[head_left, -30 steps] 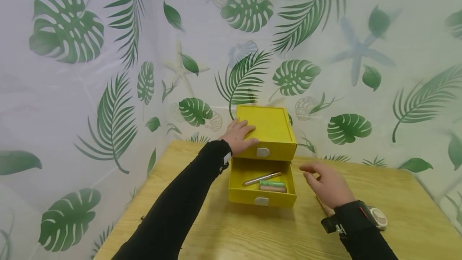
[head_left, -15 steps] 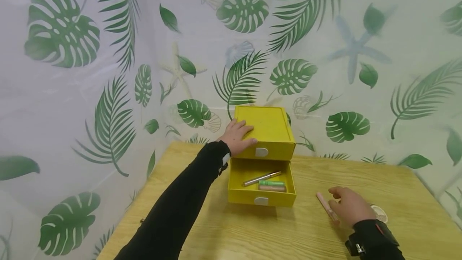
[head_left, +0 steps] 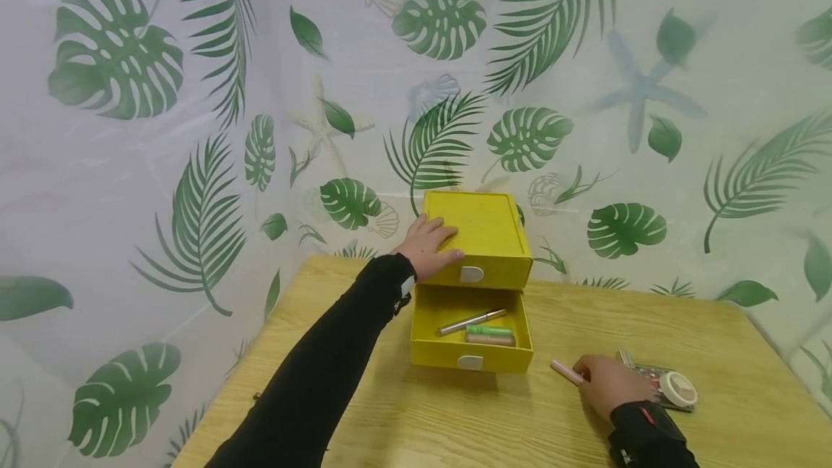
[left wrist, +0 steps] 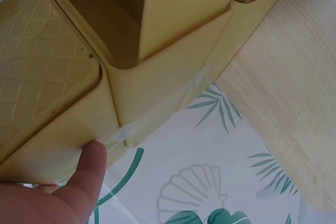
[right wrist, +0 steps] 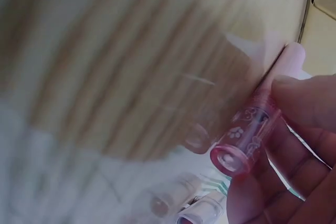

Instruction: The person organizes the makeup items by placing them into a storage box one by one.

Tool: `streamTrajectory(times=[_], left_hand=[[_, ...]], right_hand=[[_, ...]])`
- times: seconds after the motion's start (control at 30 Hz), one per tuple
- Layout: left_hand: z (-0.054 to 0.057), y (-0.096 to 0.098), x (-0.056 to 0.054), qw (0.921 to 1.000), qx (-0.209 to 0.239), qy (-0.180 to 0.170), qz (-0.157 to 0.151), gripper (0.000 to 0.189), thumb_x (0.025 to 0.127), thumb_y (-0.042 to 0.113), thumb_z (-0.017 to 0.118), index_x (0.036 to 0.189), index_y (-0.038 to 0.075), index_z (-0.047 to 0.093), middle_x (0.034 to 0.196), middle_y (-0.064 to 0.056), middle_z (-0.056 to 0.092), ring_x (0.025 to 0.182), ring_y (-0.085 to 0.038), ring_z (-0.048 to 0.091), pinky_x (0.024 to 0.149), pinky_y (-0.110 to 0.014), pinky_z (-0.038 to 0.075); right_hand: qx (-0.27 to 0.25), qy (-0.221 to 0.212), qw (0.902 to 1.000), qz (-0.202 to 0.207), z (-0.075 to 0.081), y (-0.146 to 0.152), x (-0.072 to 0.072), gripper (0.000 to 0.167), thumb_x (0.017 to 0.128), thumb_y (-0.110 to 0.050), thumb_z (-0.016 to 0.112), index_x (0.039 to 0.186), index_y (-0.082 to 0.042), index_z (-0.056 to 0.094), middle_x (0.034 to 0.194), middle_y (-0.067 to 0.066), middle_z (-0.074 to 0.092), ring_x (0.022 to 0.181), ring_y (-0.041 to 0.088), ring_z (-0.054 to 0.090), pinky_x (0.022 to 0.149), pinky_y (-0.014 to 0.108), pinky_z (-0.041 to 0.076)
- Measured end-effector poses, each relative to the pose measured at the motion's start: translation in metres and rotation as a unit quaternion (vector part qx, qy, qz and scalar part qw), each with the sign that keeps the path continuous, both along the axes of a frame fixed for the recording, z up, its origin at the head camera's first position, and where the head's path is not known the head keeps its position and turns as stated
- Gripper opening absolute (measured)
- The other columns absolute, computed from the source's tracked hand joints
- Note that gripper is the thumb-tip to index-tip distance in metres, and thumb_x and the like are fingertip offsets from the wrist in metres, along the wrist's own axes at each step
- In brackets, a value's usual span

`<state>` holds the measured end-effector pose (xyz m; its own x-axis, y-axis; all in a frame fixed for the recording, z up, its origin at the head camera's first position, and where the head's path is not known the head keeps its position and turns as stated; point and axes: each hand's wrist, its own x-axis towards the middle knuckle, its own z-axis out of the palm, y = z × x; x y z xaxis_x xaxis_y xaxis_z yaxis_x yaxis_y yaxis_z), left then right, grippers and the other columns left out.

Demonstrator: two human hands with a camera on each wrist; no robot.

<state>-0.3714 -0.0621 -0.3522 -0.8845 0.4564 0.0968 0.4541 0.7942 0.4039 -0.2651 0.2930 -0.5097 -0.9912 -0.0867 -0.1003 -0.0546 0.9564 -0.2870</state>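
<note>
My left hand (head_left: 425, 245) rests on the top left of a yellow two-drawer box (head_left: 484, 226), its fingers spread and straight. In the left wrist view a fingertip (left wrist: 94, 153) touches the box's side. The lower drawer (head_left: 435, 354) is pulled out. It holds a silver pen-like tube (head_left: 471, 322), a green tube (head_left: 490, 330) and a brownish-pink tube (head_left: 490, 339). Right of the box, my right hand (head_left: 614, 385) pinches a pink lip gloss tube (right wrist: 247, 135) between thumb and fingers. Its clear pink body carries a white flower pattern. In the head view, the hand hides part of this tube (head_left: 565, 371).
A round cream-coloured compact (head_left: 678, 388) and a flat, clear-looking case (head_left: 650, 374) lie on the wooden table (head_left: 416, 425) beyond the right hand, partly covered by it. A leaf-patterned sheet (head_left: 552, 35) stands behind the table.
My right hand has moved from beside the drawer, right and down to the table, and has taken hold of the pink lip gloss tube. The left hand stays on the box.
</note>
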Motion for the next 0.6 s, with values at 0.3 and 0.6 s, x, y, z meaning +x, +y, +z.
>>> streamTrajectory(times=[0.3, 0.6], left_hand=[[0.003, 0.0, 0.005, 1.0, 0.005, 0.005, -0.007, 0.059, 0.105, 0.044, 0.052, 0.156, 0.015, 0.042, 0.165, -0.014, 0.026, 0.155, -0.034, 0.004, 0.125, -0.044, 0.011], [0.003, -0.001, 0.005, 0.9999, 0.007, 0.004, -0.009, 0.059, 0.106, 0.044, 0.051, 0.156, 0.014, 0.042, 0.165, -0.015, 0.025, 0.154, -0.034, 0.004, 0.125, -0.045, 0.012]], right_hand=[[-0.045, 0.004, 0.999, 0.003, 0.019, -0.007, 0.008, 0.021, 0.094, -0.013, 0.072, 0.114, -0.008, 0.072, 0.095, 0.002, 0.068, 0.079, 0.021, 0.064, 0.07, 0.046, 0.054], [-0.083, 0.101, 0.9905, 0.045, 0.066, -0.024, 0.019, 0.025, 0.095, -0.01, 0.07, 0.12, -0.004, 0.07, 0.097, 0.004, 0.069, 0.081, 0.021, 0.064, 0.065, 0.041, 0.053]])
